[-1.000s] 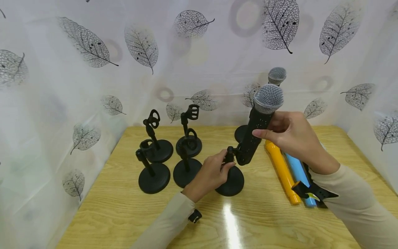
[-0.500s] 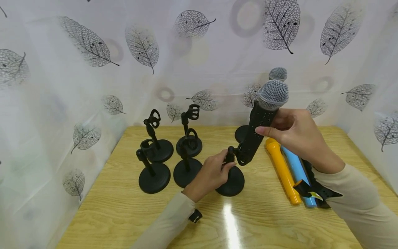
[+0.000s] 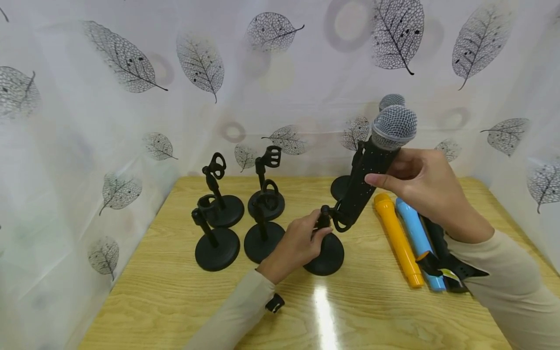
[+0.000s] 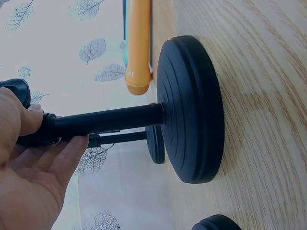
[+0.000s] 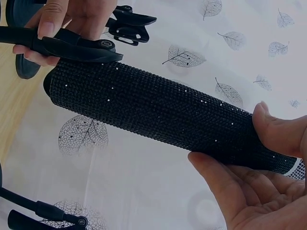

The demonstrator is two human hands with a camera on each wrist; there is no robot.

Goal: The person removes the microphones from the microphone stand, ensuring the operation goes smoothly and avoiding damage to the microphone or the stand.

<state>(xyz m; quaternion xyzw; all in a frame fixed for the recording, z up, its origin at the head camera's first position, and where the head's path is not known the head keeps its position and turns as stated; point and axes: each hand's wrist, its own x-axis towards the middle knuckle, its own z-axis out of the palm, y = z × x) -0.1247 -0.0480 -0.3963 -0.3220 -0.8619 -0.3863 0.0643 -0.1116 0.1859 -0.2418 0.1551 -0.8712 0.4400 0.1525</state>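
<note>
My right hand (image 3: 422,187) pinches a black microphone (image 3: 367,170) with a sparkly body and a silver mesh head, tilted up to the right. Thumb and fingers press opposite sides of the body just below the head in the right wrist view. My left hand (image 3: 297,245) grips the upper stem of a black desktop microphone stand (image 3: 325,260), whose round base rests on the table. The stand's clip (image 5: 81,50) lies against the microphone's lower end; whether that end is inside the clip's ring I cannot tell.
Several black stands with bare clips, one being the front-left stand (image 3: 218,255), stand on the left. Another microphone (image 3: 392,100) rises behind the held one. An orange tube (image 3: 398,243), a blue tube (image 3: 413,223) and a black one lie on the right.
My right hand has moved the microphone up and to the right. Its lower end has risen relative to the clip's ring. The left hand and the stand have stayed in place.
</note>
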